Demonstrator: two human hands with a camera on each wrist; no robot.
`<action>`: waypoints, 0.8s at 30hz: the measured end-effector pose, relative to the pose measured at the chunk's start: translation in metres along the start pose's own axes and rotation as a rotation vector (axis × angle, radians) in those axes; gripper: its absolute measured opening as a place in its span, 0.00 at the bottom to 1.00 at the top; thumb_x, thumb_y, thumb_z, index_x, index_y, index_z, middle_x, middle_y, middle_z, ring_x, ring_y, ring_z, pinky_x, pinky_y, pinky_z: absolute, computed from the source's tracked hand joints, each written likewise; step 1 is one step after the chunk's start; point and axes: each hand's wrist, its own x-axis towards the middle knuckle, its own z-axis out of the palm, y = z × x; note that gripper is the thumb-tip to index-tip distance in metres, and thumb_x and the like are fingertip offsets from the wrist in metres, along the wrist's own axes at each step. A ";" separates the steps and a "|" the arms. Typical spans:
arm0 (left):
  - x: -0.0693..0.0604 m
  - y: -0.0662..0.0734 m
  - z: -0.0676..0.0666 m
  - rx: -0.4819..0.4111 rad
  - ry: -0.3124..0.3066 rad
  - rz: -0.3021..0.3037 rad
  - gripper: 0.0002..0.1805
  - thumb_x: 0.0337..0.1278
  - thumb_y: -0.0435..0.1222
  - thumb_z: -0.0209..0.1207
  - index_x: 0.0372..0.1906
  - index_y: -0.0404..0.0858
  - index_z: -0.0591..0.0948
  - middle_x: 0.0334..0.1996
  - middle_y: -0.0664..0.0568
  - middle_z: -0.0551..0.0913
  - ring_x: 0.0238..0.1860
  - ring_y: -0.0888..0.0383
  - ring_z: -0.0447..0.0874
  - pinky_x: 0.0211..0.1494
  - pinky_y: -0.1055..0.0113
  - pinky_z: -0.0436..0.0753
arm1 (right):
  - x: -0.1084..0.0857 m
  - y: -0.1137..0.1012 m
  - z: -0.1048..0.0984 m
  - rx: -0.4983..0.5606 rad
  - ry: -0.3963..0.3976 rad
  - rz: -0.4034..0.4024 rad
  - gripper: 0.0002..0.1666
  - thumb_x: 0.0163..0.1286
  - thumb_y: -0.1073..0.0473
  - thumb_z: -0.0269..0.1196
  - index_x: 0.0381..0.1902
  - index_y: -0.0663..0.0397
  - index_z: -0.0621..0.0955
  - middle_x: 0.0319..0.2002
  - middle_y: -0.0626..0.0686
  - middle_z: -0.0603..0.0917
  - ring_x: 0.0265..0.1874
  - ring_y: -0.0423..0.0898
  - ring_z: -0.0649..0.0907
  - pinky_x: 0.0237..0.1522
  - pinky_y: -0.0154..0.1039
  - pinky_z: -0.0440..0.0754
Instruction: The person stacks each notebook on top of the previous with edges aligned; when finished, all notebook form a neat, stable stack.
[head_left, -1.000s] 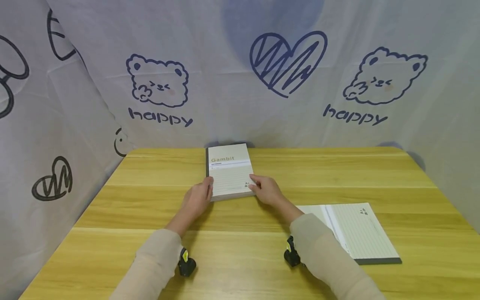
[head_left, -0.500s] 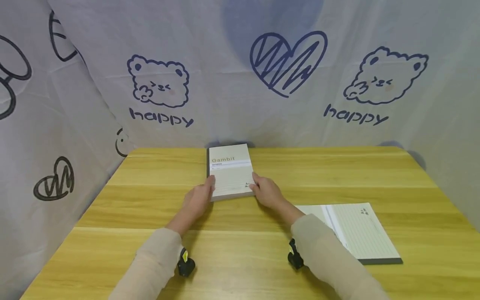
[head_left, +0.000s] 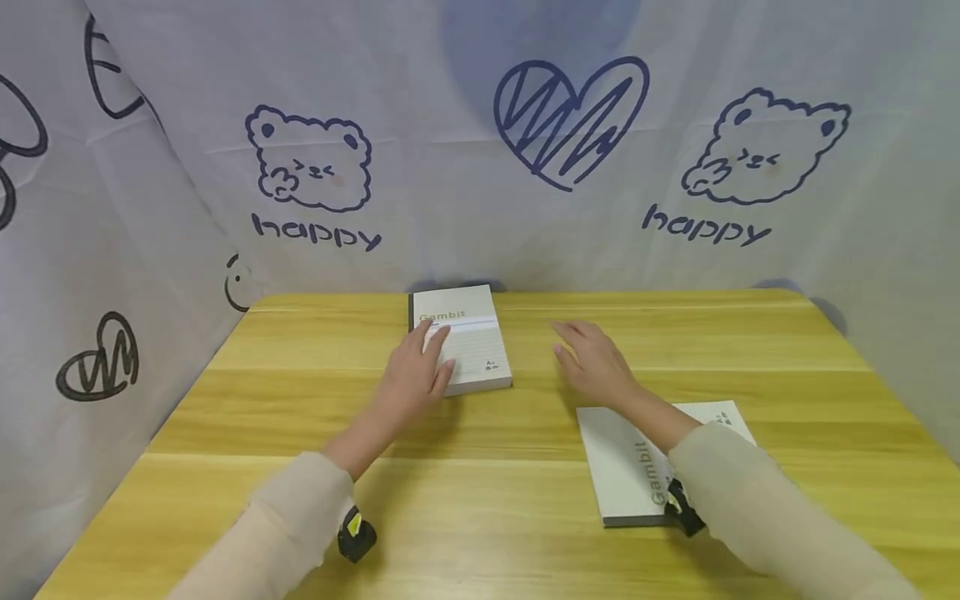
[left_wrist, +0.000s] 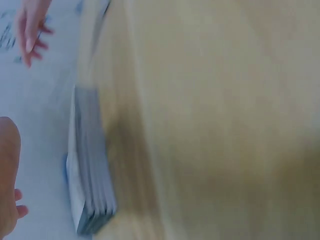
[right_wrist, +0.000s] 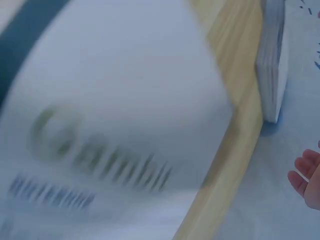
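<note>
Near the table's back edge lies a stack of white lined notebooks (head_left: pixel 472 346) with a dark spine and "Gambit" on the top cover. Its layered page edges (left_wrist: pixel 95 155) show in the left wrist view. My left hand (head_left: pixel 408 375) is over the stack's left side, fingers extended and hiding part of the cover; in the left wrist view a gap separates it from the stack. To the right, my right hand (head_left: pixel 596 367) is in the air with loosely bent fingers, holding nothing. Below my right forearm lies another Gambit notebook (head_left: pixel 618 458), partly hidden by the sleeve.
The wooden table (head_left: pixel 465 500) carries the notebooks. Behind it hangs a white cloth (head_left: pixel 450 208) printed with bears, hearts and "happy". More cloth (head_left: pixel 112 250) hangs along the left side. Small black cameras (head_left: pixel 356 535) are worn on both wrists.
Both hands have let go of the stack's sides. The left has come up over its cover, and the right has moved away to the right. The stack stays at the back of the table.
</note>
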 end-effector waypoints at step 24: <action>-0.040 0.082 0.041 0.042 -0.403 0.424 0.34 0.69 0.50 0.38 0.72 0.36 0.52 0.73 0.36 0.44 0.72 0.40 0.47 0.72 0.47 0.54 | -0.099 0.066 -0.030 -0.163 -0.237 -0.090 0.32 0.70 0.50 0.51 0.65 0.67 0.65 0.65 0.67 0.65 0.64 0.66 0.64 0.62 0.65 0.59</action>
